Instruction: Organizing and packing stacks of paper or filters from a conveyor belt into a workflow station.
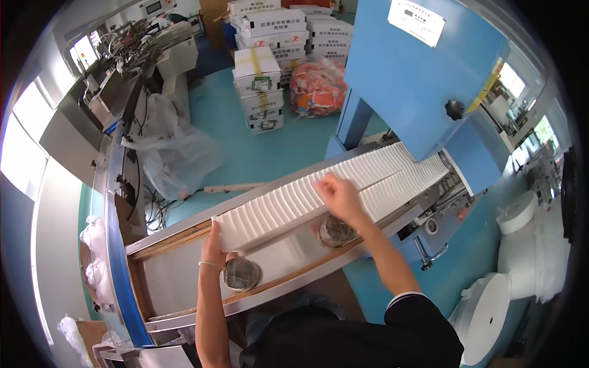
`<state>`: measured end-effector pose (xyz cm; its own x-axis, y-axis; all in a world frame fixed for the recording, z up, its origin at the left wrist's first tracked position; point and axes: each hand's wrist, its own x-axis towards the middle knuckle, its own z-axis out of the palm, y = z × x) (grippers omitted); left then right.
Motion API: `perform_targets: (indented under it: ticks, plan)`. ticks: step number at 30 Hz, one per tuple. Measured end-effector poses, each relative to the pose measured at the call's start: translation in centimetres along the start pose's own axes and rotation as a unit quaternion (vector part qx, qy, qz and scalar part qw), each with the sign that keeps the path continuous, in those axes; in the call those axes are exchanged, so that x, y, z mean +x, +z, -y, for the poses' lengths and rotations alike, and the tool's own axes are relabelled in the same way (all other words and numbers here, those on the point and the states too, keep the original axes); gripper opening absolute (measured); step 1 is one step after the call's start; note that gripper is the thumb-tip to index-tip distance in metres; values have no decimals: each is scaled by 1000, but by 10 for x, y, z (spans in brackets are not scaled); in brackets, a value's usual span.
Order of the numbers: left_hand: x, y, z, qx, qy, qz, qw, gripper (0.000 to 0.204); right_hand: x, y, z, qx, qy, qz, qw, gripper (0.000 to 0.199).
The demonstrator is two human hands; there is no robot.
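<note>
**Hands on a row of folded white paper at a blue machine**

A long row of folded white paper pieces (331, 190), standing on edge like a fan, lies on a sloping metal tray (184, 279) and runs up into the blue machine housing (423, 67). The left hand (213, 240) is pressed flat, fingers together, against the lower end of the row. The right hand (338, 195) rests on top of the row near its middle, fingers curled over the paper edges; whether it grips any pieces cannot be told. Two round, dark, wrapped discs (241, 274) lie on the tray just below the row, one beside each wrist.

On the housing's upper face sits a white rectangular label (417, 21) with dark print; a black knob (454, 109) is below it. Beyond the machine, white cardboard cartons (257, 80) with green and red markings stand stacked on the teal floor, beside a clear bag of orange-red packets (316, 89). Right of the machine stand large white paper rolls (488, 316).
</note>
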<state>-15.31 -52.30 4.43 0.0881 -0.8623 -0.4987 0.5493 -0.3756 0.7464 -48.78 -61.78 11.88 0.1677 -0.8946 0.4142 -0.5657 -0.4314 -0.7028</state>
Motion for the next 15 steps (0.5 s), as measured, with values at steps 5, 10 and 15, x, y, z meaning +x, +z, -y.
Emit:
perform_targets:
  ticks: [5,10,15]
  plan:
    - [17,27,20,-19,24,-59,998,61,30,-78,-129,-224,18,-185,957,15]
    - [23,24,21,-58,23,-109,992,58,57,-85,-147,-145,73,-31,986,26]
    - [33,16,31,-41,114,-157,980,51,74,-87,-173,-173,59,1,983,21]
